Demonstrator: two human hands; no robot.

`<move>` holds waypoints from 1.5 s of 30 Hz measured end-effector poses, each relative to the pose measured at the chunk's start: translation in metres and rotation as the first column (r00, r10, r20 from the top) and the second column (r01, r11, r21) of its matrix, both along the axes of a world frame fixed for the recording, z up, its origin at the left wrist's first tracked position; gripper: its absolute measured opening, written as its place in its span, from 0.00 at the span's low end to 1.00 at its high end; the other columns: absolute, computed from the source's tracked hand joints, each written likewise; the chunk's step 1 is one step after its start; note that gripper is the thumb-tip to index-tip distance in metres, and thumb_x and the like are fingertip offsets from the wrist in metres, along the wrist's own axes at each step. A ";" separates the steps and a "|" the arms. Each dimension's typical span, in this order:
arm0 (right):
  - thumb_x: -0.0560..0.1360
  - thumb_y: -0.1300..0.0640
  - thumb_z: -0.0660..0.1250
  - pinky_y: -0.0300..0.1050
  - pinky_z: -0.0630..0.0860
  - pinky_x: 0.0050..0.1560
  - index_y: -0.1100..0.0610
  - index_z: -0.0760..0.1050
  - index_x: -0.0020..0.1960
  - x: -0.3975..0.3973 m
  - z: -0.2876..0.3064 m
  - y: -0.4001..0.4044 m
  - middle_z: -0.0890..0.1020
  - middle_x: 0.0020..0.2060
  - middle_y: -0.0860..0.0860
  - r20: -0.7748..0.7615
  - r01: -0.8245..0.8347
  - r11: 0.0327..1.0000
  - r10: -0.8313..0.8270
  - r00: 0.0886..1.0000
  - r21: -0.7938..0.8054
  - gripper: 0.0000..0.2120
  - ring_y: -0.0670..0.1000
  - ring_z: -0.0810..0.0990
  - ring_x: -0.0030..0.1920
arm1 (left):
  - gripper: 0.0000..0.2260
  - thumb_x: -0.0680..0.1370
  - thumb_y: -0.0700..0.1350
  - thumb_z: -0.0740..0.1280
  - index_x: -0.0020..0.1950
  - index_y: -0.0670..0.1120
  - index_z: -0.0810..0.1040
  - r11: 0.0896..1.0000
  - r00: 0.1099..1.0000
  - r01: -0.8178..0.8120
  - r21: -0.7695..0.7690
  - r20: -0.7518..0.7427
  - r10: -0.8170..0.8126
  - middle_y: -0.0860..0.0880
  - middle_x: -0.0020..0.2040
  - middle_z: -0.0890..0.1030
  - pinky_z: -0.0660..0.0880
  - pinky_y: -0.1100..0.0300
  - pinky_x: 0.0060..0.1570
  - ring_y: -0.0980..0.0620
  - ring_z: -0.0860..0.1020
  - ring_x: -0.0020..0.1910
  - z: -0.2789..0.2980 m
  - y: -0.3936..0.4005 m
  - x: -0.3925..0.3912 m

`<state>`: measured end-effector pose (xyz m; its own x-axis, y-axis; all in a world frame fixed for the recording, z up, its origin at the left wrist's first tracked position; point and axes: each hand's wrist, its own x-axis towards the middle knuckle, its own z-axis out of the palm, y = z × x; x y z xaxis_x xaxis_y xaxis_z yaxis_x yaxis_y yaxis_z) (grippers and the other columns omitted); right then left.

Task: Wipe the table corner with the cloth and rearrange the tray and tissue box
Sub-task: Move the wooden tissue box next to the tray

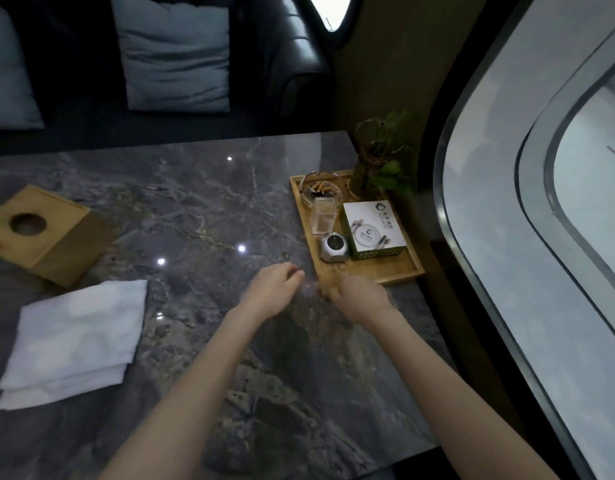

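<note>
A wooden tray (399, 271) lies at the table's far right corner, carrying an ashtray, a clear case, a small silver device and a white-and-green box. My right hand (359, 294) rests at the tray's near left corner, fingers curled on its rim. Just left of the tray my left hand (276, 285) hovers above the marble, fingers loosely bent and holding nothing. A folded white cloth (77, 337) lies flat on the left of the table. Beyond it stands the wooden tissue box (39, 233), tilted at an angle, with a round hole on top.
The dark marble table (202, 209) ends at a curved window wall (507, 237) on the right. A potted plant (382, 157) stands at the tray's far corner. A black sofa with grey cushions (176, 53) runs behind the table.
</note>
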<state>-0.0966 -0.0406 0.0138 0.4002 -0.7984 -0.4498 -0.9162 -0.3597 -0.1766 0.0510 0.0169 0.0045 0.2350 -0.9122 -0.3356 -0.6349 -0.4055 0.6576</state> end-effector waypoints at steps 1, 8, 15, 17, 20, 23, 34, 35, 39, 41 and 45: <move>0.78 0.49 0.55 0.52 0.74 0.52 0.60 0.73 0.57 0.011 0.007 0.003 0.80 0.54 0.59 0.066 -0.021 1.000 0.022 0.998 -0.003 0.17 0.60 0.78 0.54 | 0.16 0.78 0.50 0.57 0.59 0.44 0.77 0.999 0.999 -0.040 -0.028 -0.008 0.040 0.42 0.58 0.79 0.70 0.54 0.56 0.45 0.76 0.58 0.007 0.006 0.010; 0.78 0.50 0.57 0.53 0.77 0.50 0.58 0.76 0.55 0.106 0.048 0.023 0.83 0.50 0.57 0.414 -0.172 0.980 0.197 0.889 -0.098 0.15 0.57 0.80 0.51 | 0.14 0.78 0.47 0.59 0.48 0.39 0.80 0.944 0.958 -0.285 -0.168 -0.034 0.284 0.41 0.48 0.83 0.70 0.54 0.50 0.44 0.78 0.50 0.060 0.059 0.101; 0.79 0.52 0.57 0.50 0.75 0.48 0.60 0.74 0.59 0.214 0.068 0.038 0.83 0.49 0.57 0.593 -0.254 0.962 0.263 0.761 -0.100 0.15 0.57 0.80 0.50 | 0.15 0.77 0.49 0.58 0.45 0.40 0.78 0.782 0.823 -0.559 -0.276 -0.073 0.563 0.39 0.44 0.82 0.75 0.45 0.49 0.41 0.78 0.46 0.070 0.109 0.205; 0.79 0.53 0.57 0.49 0.73 0.48 0.61 0.73 0.60 0.243 0.067 0.039 0.82 0.50 0.58 0.628 -0.260 0.962 0.253 0.736 -0.083 0.15 0.57 0.79 0.50 | 0.13 0.78 0.48 0.58 0.49 0.41 0.78 0.730 0.774 -0.613 -0.303 -0.046 0.631 0.42 0.46 0.82 0.73 0.52 0.45 0.44 0.77 0.45 0.071 0.119 0.228; 0.79 0.53 0.56 0.51 0.73 0.52 0.61 0.70 0.64 0.284 0.058 0.040 0.81 0.53 0.58 0.666 -0.240 0.970 0.207 0.716 -0.043 0.17 0.58 0.78 0.53 | 0.14 0.78 0.46 0.59 0.61 0.42 0.74 0.620 0.664 -0.700 -0.356 -0.002 0.748 0.44 0.56 0.77 0.68 0.57 0.50 0.45 0.75 0.54 0.067 0.128 0.261; 0.79 0.51 0.56 0.51 0.72 0.59 0.58 0.62 0.71 0.319 0.042 0.045 0.78 0.60 0.57 0.696 -0.213 0.975 0.113 0.709 0.059 0.22 0.56 0.76 0.60 | 0.20 0.78 0.46 0.60 0.68 0.41 0.65 0.533 0.580 -0.767 -0.357 -0.032 0.814 0.41 0.69 0.66 0.64 0.54 0.64 0.43 0.67 0.67 0.049 0.134 0.293; 0.76 0.40 0.57 0.50 0.58 0.73 0.55 0.51 0.75 0.377 -0.013 0.060 0.59 0.75 0.52 0.608 -0.168 0.824 -0.246 0.755 0.542 0.35 0.53 0.59 0.74 | 0.27 0.77 0.51 0.61 0.73 0.45 0.56 0.221 0.122 -0.970 0.102 -0.584 0.802 0.45 0.66 0.71 0.71 0.56 0.53 0.49 0.73 0.59 0.000 0.129 0.340; 0.76 0.40 0.58 0.50 0.60 0.72 0.55 0.52 0.75 0.378 -0.015 0.060 0.61 0.75 0.52 0.607 -0.164 0.817 -0.259 0.752 0.552 0.34 0.53 0.61 0.73 | 0.25 0.78 0.51 0.61 0.72 0.46 0.58 0.210 0.093 -0.970 0.126 -0.605 0.791 0.45 0.63 0.72 0.72 0.55 0.54 0.49 0.73 0.57 -0.003 0.128 0.340; 0.77 0.45 0.59 0.43 0.65 0.63 0.55 0.58 0.73 0.379 -0.019 0.065 0.68 0.70 0.52 0.623 -0.183 0.786 -0.300 0.722 0.591 0.28 0.52 0.67 0.68 | 0.25 0.77 0.51 0.61 0.72 0.47 0.58 0.185 0.033 -0.968 0.168 -0.647 0.762 0.45 0.60 0.74 0.71 0.50 0.62 0.47 0.74 0.58 -0.012 0.127 0.341; 0.78 0.45 0.58 0.40 0.65 0.61 0.54 0.57 0.73 0.380 -0.020 0.068 0.69 0.69 0.51 0.626 -0.175 0.777 -0.327 0.708 0.605 0.27 0.51 0.68 0.67 | 0.25 0.77 0.52 0.61 0.72 0.49 0.58 0.178 0.003 -0.965 0.191 -0.675 0.738 0.45 0.60 0.74 0.70 0.47 0.64 0.46 0.74 0.59 -0.015 0.126 0.340; 0.79 0.47 0.56 0.43 0.65 0.63 0.54 0.57 0.73 0.383 -0.023 0.073 0.68 0.70 0.51 0.641 -0.178 0.779 -0.337 0.690 0.602 0.25 0.51 0.67 0.68 | 0.25 0.78 0.55 0.58 0.73 0.51 0.57 0.194 0.036 -0.967 0.165 -0.665 0.746 0.45 0.64 0.73 0.70 0.47 0.64 0.46 0.73 0.60 -0.019 0.123 0.337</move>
